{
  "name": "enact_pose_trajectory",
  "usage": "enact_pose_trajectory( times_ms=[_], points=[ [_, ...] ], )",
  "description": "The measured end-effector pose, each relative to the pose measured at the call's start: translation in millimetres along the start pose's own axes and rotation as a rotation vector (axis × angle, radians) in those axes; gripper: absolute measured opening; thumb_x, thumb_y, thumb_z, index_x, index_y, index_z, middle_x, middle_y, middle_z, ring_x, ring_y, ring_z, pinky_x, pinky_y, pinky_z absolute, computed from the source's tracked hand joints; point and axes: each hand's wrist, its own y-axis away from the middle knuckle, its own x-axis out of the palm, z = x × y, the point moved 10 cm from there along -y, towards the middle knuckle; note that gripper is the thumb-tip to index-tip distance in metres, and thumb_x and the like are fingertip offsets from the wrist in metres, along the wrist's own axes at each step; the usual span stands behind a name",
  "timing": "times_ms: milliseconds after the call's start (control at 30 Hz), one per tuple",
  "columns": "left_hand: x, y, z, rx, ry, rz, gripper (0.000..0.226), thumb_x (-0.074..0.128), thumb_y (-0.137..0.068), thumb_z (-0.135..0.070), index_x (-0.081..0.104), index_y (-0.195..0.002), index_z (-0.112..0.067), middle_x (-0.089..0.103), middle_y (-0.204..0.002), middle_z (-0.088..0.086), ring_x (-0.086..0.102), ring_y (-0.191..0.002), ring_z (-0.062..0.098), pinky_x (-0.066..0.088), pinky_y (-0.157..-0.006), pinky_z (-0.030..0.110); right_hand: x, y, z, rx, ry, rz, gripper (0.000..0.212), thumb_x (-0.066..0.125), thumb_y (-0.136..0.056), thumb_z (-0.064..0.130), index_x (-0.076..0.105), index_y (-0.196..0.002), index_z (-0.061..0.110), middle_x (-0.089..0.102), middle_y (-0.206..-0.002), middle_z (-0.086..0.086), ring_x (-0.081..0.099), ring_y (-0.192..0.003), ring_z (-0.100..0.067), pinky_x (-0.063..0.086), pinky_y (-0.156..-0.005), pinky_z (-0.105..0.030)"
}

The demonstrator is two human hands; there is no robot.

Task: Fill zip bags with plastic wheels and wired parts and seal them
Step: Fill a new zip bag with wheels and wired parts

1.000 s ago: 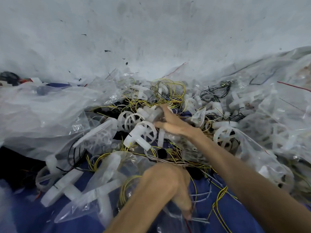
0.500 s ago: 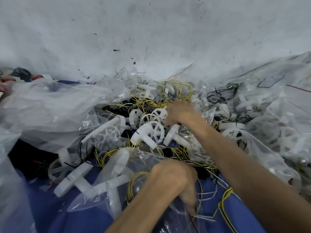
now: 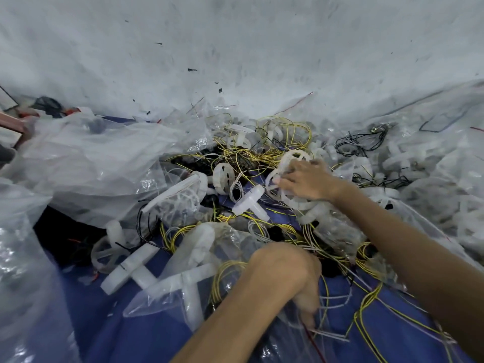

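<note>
A pale grey wall (image 3: pixel 235 48), scuffed and speckled, is filling the upper half of the view, rising just beyond the far edge of a blue sheet (image 3: pixel 146 323) that is covering the floor. Large crumpled clear plastic sacks (image 3: pixel 91 163) are slumping over the blue sheet's left side. Across the middle and right of the blue sheet a heap of white plastic wheels (image 3: pixel 392 163) is spreading, with thin yellow wires (image 3: pixel 282 132) looping through it near the sheet's far edge and a tangle of black wires (image 3: pixel 361 142) lying further right.

Two bare forearms are reaching in over the near edge of the blue sheet. A clear zip bag (image 3: pixel 204 258) is lying on the near middle of the sheet, holding white cross-shaped plastic pieces and coiled yellow wire. The left hand (image 3: pixel 296 273) is bending down at the wrist over the bag's right end, its fingers curling onto the bag's edge and pinching it.

The right hand (image 3: pixel 306 182) is lying on the heap toward the far middle of the sheet, over a white spoked plastic wheel (image 3: pixel 293 158). Its fingers are blurring across the wheel's rim, so whether they are closing round it or only touching it cannot be told.

A white T-shaped plastic piece (image 3: pixel 248 203) is resting loose on the sheet's middle, between the two hands.
</note>
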Motion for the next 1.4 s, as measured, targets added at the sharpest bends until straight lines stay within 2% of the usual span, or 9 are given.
enact_pose_trajectory(
  times_ms=[133, 300, 467, 600, 700, 833, 900, 1033, 1400],
  points=[
    [-2.7, 3.9, -4.5, 0.037, -0.038, 0.013, 0.037, 0.075, -0.078, -0.035, 0.049, -0.063, -0.013, 0.054, -0.074, 0.001, 0.056, -0.076, 0.025, 0.048, -0.067, 0.028, -5.3, 5.5, -36.1, 0.214, -0.101, -0.024, 0.047, 0.019, -0.096, 0.05, 0.051, -0.127, 0.034, 0.038, -0.136, -0.012, 0.032, -0.13, -0.03, 0.02, -0.103, -0.057],
    [-4.9, 0.2, -2.0, 0.05, -0.108, -0.056, 0.02, 0.057, -0.088, -0.019, 0.061, -0.101, -0.005, 0.052, -0.081, 0.003, 0.06, -0.089, 0.03, 0.053, -0.078, 0.034, -23.3, 17.2, -27.1, 0.404, 0.078, -0.071, 0.036, 0.035, -0.095, 0.029, 0.055, -0.121, 0.013, 0.038, -0.13, -0.019, 0.037, -0.123, -0.038, 0.03, -0.102, -0.055],
    [-16.6, -7.2, 6.6, 0.023, 0.062, -0.202, 0.019, 0.048, -0.085, -0.016, 0.061, -0.091, -0.004, 0.063, -0.067, 0.004, 0.064, -0.08, 0.025, 0.047, -0.067, 0.027, -66.9, 1.3, 57.9, 0.117, 0.04, -0.334, 0.033, 0.05, -0.086, 0.02, 0.056, -0.117, 0.013, 0.042, -0.127, -0.017, 0.039, -0.123, -0.036, 0.033, -0.098, -0.054],
    [-32.6, -12.8, 15.1, 0.032, 0.17, -0.481, 0.03, 0.044, -0.091, -0.023, 0.061, -0.111, -0.009, 0.062, -0.116, 0.013, 0.057, -0.107, 0.032, 0.046, -0.081, 0.034, -18.5, -28.8, 142.0, -0.231, -0.294, 0.106, 0.071, 0.063, -0.08, 0.05, 0.033, -0.14, 0.025, 0.021, -0.147, -0.012, 0.026, -0.135, -0.033, 0.03, -0.109, -0.047],
    [-26.8, -25.9, 36.6, -0.049, 0.253, -0.614, 0.028, 0.047, -0.09, -0.026, 0.063, -0.109, -0.014, 0.063, -0.114, 0.008, 0.058, -0.105, 0.028, 0.044, -0.078, 0.03, 7.5, -43.0, 137.6, -0.194, -0.232, 0.214, 0.094, 0.071, -0.074, 0.046, 0.011, -0.146, 0.033, 0.0, -0.154, -0.013, 0.021, -0.137, -0.04, 0.029, -0.11, -0.05],
    [-31.3, -38.6, 41.4, -0.051, 0.199, -0.736, 0.029, 0.041, -0.091, -0.034, 0.062, -0.099, -0.016, 0.065, -0.102, 0.007, 0.059, -0.095, 0.028, 0.047, -0.076, 0.033, 12.5, -51.7, 99.3, -0.051, -0.272, 0.178, 0.051, 0.065, -0.079, 0.025, 0.034, -0.12, 0.025, 0.054, -0.116, -0.016, 0.054, -0.1, -0.034, 0.048, -0.084, -0.043],
    [-31.7, -42.4, 42.2, -0.049, 0.192, -0.764, 0.029, 0.04, -0.091, -0.037, 0.061, -0.097, -0.017, 0.065, -0.098, 0.005, 0.058, -0.092, 0.028, 0.046, -0.074, 0.032, 9.0, -50.6, 96.8, -0.065, -0.212, 0.118, 0.034, 0.06, -0.081, 0.026, 0.039, -0.107, 0.023, 0.056, -0.108, -0.014, 0.053, -0.089, -0.031, 0.046, -0.075, -0.039],
    [-32.1, -37.0, 43.4, -0.021, 0.225, -0.843, 0.027, 0.042, -0.09, -0.037, 0.059, -0.093, -0.016, 0.065, -0.092, 0.008, 0.058, -0.087, 0.03, 0.035, -0.064, 0.03, -0.5, -40.2, 88.9, -0.055, -0.146, 0.001, 0.02, 0.055, -0.081, 0.027, 0.045, -0.098, 0.028, 0.054, -0.104, -0.011, 0.053, -0.098, -0.034, 0.04, -0.072, -0.035],
    [-35.1, -5.7, 38.4, 0.051, 0.339, -0.976, 0.021, 0.047, -0.09, -0.03, 0.053, -0.084, -0.012, 0.064, -0.08, 0.02, 0.057, -0.076, 0.041, 0.032, -0.06, 0.035, -37.8, -21.3, 18.3, 0.33, -0.177, -0.19, 0.038, 0.048, -0.088, 0.031, 0.055, -0.115, 0.006, 0.058, -0.115, -0.016, 0.054, -0.107, -0.033, 0.041, -0.076, -0.031]
  ],
)
